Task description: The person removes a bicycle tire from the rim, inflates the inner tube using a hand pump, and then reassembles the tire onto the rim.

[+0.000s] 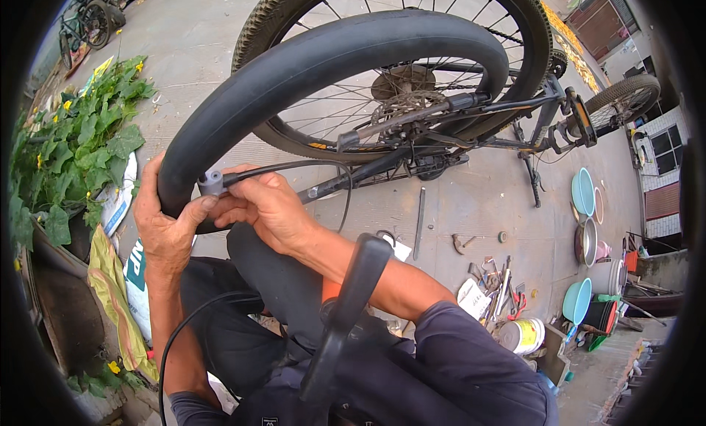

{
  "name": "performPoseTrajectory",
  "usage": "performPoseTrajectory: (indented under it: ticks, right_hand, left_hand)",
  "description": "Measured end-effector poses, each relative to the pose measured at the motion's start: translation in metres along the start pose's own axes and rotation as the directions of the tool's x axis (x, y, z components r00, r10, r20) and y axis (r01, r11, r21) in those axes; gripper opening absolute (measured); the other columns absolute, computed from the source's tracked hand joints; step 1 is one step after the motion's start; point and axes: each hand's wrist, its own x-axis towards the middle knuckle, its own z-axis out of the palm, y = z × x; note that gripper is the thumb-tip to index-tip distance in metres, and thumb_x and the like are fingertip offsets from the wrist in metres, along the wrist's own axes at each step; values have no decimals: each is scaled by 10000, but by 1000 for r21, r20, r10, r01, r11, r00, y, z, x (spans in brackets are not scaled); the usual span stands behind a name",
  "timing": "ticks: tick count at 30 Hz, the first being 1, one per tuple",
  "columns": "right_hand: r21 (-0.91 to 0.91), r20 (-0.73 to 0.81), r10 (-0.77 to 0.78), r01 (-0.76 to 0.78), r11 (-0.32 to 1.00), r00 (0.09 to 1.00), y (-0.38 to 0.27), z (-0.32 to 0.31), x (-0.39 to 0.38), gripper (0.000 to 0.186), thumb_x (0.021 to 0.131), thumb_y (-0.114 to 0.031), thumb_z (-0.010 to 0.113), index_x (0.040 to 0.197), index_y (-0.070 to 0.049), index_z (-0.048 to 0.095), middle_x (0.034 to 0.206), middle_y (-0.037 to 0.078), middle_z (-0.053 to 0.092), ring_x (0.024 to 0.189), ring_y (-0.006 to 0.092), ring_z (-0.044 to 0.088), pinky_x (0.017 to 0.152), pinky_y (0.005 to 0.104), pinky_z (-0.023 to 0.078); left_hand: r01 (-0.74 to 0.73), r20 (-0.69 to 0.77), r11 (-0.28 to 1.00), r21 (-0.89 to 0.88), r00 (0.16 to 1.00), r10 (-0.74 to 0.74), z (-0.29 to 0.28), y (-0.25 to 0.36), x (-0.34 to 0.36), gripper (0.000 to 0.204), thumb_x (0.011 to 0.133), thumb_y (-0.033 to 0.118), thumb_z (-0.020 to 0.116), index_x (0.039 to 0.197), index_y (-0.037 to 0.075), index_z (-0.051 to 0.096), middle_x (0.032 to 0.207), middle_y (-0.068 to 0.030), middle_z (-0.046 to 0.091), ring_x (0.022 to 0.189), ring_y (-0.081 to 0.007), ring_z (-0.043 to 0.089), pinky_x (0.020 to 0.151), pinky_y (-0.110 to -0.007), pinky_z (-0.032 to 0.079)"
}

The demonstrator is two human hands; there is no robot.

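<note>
A swollen black inner tube (323, 54) arches from my hands up in front of the bicycle's wheel (537, 51). My left hand (165, 231) wraps around its lower left end, with the thumb against a grey pump head (211, 182). That pump head sits at the tube; the valve itself is hidden. My right hand (268, 205) is closed at the pump head and its black hose (283, 165), fingers partly out of sight. Behind the tube, the bicycle frame (397, 161) and a brake disc (404, 109) show. A thick black bar (353, 308) stands before my lap.
To the right, a hammer (463, 243), several scattered tools (500, 286) and a white-and-yellow bucket (522, 335) are on the concrete. Blue basins (582, 192) stand farther right. Leafy plants (88, 146) and sacks (110, 293) line my left side.
</note>
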Motion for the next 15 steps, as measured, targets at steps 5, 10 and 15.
performPoseTrajectory:
  ticks: [5,10,15]
  right_hand:
    - [39,88,112,-116,992,990,-4,2,-5,252,963,-137,480,1108,34,596,963,149,671,776,226,684,630,344,575]
    - [219,140,139,-167,961,980,-7,1,-4,278,946,-130,464,1083,80,583,980,201,664,835,293,680,679,406,570]
    - [497,175,97,-173,851,980,14,-6,3,251,946,-105,460,1095,65,568,1025,201,657,908,290,675,792,405,549]
  left_hand:
    - [135,175,990,34,975,-139,-4,39,26,458,686,123,857,1074,16,638,839,-9,629,758,-103,581,699,-250,476]
    - [179,138,983,41,973,-183,4,41,34,261,768,68,796,981,18,654,859,-27,655,763,-100,594,703,-244,471]
    - [158,97,987,-8,983,-156,8,37,27,237,807,60,767,1010,1,662,909,-52,680,828,-126,633,764,-256,488]
